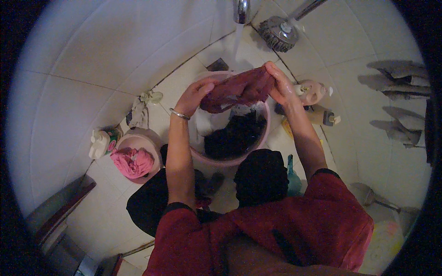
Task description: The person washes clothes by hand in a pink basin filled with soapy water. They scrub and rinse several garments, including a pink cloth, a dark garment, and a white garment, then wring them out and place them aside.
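Observation:
Stretched between my two hands is a dark red cloth garment point(238, 88), held above a pink-rimmed basin point(267, 119). My left hand point(195, 95), with a silver bangle at the wrist, grips its left end. The upper right corner is pinched in my right hand point(281, 84), which looks wet. Inside the basin lies dark clothing point(234, 138), partly in water with some pale suds. A metal tap point(241, 12) stands over the far side, and a stream of water point(237, 43) runs down behind the garment.
At left, a small pink basin point(157, 151) holds a bright pink cloth point(133, 162), beside a white pump bottle point(100, 143). A round scrubbing brush point(279, 34) leans in the far corner. Several bottles, including a pinkish one point(312, 93), line the right wall. A teal object point(293, 179) sits by my right knee.

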